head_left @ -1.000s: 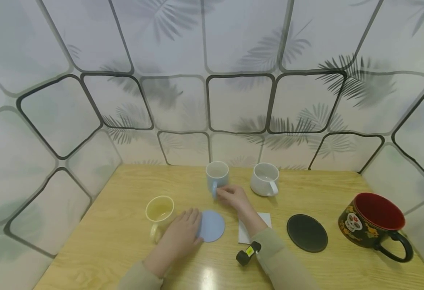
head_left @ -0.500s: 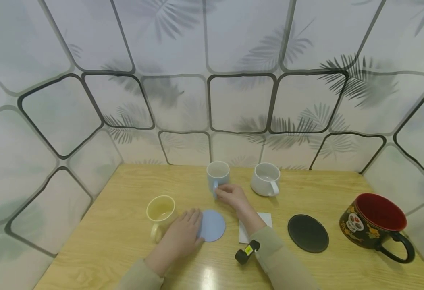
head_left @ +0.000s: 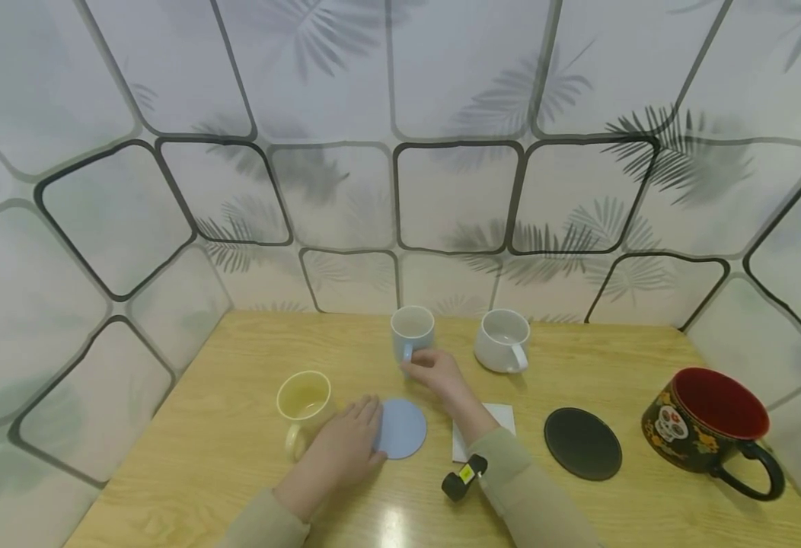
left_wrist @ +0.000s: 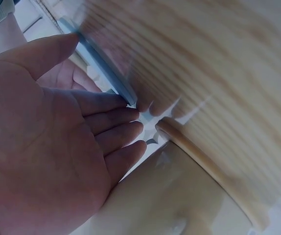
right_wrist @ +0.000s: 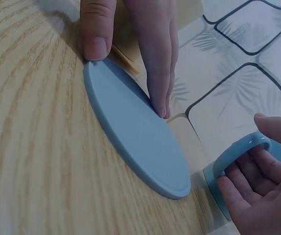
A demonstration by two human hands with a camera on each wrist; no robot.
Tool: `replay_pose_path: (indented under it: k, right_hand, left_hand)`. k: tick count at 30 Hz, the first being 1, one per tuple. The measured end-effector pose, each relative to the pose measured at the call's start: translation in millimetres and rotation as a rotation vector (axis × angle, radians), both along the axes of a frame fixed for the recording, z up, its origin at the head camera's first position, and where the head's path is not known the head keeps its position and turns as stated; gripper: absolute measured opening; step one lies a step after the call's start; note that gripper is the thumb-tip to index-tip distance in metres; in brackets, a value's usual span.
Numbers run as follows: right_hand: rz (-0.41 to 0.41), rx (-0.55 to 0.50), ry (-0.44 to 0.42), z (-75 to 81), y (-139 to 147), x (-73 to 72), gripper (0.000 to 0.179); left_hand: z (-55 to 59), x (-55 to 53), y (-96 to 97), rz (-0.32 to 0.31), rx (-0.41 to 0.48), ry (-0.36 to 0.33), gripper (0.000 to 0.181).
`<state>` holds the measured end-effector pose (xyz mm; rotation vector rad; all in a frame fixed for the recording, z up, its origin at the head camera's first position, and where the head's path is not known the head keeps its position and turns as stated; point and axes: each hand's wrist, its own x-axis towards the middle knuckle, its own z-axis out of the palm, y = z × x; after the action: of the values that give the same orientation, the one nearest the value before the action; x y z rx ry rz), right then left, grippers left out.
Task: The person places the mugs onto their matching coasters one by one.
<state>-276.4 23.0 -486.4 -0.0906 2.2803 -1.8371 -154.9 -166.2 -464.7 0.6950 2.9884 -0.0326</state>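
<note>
A light blue round coaster (head_left: 403, 428) lies mid-table. My left hand (head_left: 346, 441) rests at its left side, fingers straight. In the right wrist view, thumb and fingertips meet the edge of that coaster (right_wrist: 135, 127) at two places. Close by that hand stands a yellow mug (head_left: 314, 426), its side (left_wrist: 165, 196) near the little finger in the left wrist view. Behind the coaster, a light blue mug (head_left: 402, 344) stands upright with its handle toward me. My right hand (head_left: 439, 374) holds this handle, fingers curled through the loop (right_wrist: 238, 149) and thumb raised above it.
A white mug (head_left: 493, 352) stands right of the blue one. Under my right forearm lies a white square coaster (head_left: 503, 416). Farther right are a black round coaster (head_left: 582, 444) and a big black mug (head_left: 691, 438) with a skull picture. A patterned wall (head_left: 455, 198) closes the back.
My right fingers sit slightly lower and now cover the bottom of the blue mug's handle, which showed before. The left hand, mugs and coasters have hardly moved.
</note>
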Motion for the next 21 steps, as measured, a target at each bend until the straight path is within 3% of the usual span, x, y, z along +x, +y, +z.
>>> replay_pose_path:
  k: [21]
  right_hand:
    - [0.076, -0.030, 0.060, -2.5, -0.6, -2.7, 0.024]
  left_hand:
    - [1.4, 0.6, 0.9, 0.011, 0.003, -0.018, 0.079]
